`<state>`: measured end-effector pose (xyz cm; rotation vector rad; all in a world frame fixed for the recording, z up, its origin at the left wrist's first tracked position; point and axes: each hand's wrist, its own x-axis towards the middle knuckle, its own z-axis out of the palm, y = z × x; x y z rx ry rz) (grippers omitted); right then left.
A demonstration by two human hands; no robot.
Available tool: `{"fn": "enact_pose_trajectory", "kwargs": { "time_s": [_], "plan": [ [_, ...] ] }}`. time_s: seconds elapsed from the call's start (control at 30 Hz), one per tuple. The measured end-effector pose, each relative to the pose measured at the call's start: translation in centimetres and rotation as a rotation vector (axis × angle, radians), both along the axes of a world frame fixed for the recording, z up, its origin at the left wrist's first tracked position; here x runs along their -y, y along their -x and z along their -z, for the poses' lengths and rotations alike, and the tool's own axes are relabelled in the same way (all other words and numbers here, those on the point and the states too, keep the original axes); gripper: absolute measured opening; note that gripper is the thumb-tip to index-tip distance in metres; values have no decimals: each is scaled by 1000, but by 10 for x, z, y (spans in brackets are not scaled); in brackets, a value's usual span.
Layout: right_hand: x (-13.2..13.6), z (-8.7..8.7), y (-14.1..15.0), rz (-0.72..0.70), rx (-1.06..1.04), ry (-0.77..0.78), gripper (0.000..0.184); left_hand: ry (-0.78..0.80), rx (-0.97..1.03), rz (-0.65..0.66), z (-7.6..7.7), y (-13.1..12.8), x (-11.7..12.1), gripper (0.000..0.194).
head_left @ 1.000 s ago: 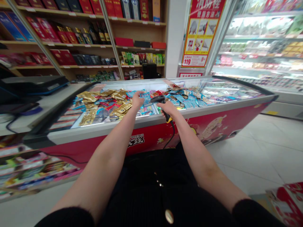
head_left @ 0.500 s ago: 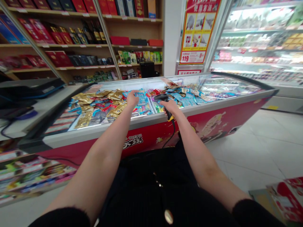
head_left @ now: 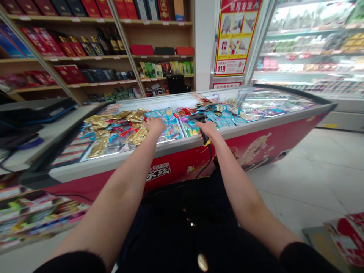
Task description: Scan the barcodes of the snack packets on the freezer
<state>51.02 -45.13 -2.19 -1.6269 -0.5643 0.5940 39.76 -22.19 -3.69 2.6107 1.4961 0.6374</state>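
In the head view, my right hand [head_left: 209, 128] is wrapped round the grip of a black and yellow barcode scanner [head_left: 198, 117], its cord hanging down the freezer front. The scanner's head points left over the open chest freezer [head_left: 196, 142]. My left hand [head_left: 156, 125] reaches over the packets with its fingers apart, close to a gold packet [head_left: 139, 115]; whether the fingertips touch it I cannot tell. Just beyond that hand lies a blue packet [head_left: 168, 114]. Gold, red and blue ice cream packets lie heaped in the left part, and more blue packets [head_left: 224, 118] right of the white divider [head_left: 181, 128].
On the left a counter [head_left: 54, 127] carries a dark machine [head_left: 57, 110]. Behind the freezer stand shelves [head_left: 159, 22] of boxes and bottles. A lit display fridge [head_left: 313, 68] is at the right. On the floor at lower right sits a red-and-white carton [head_left: 347, 237].
My left hand has let go of a blue packet, which now lies beyond it, and has moved left towards the gold packets. The scanner has swung slightly right with my right hand.
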Motion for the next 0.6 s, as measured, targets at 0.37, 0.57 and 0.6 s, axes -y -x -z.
{"fn": "enact_pose_trajectory", "kwargs": {
  "time_s": [0.37, 0.57, 0.6],
  "plan": [
    [22, 14, -36, 92, -34, -21, 30, 107, 33, 222, 1, -80, 42, 46],
    [32, 22, -47, 108, -60, -18, 28, 141, 20, 229, 15, -113, 61, 58],
    [32, 22, -48, 109, -60, -14, 28, 131, 17, 234, 16, -115, 62, 56]
  ]
}}
